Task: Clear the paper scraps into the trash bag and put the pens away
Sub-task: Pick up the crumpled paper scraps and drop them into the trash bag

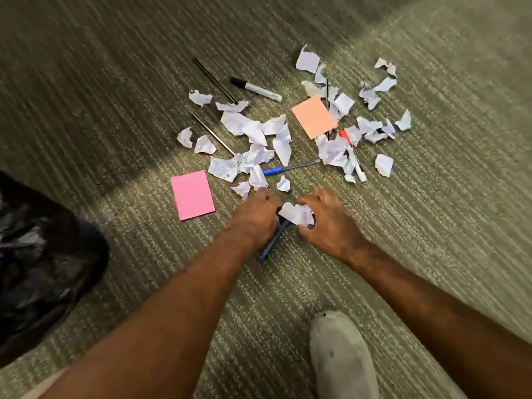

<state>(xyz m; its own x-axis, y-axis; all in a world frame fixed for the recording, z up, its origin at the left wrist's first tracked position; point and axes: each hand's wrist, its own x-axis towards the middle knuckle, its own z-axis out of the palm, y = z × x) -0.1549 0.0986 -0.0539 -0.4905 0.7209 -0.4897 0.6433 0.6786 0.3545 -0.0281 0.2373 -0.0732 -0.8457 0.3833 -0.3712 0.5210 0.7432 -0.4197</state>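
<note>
On the carpet [431, 226], right of the bag [43, 269], both hands gather scraps: the right hand [331, 226] grips a wad [296, 213], the left hand [256, 217] curls over a blue pen [270, 243]; next comes carrying the wad to the bag.

Both forearms are bare, with no sleeves, watch or rings visible. The left hand [254, 217] and right hand [331, 223] wear no gloves. One shoe [342, 355] is pale grey-white.
</note>
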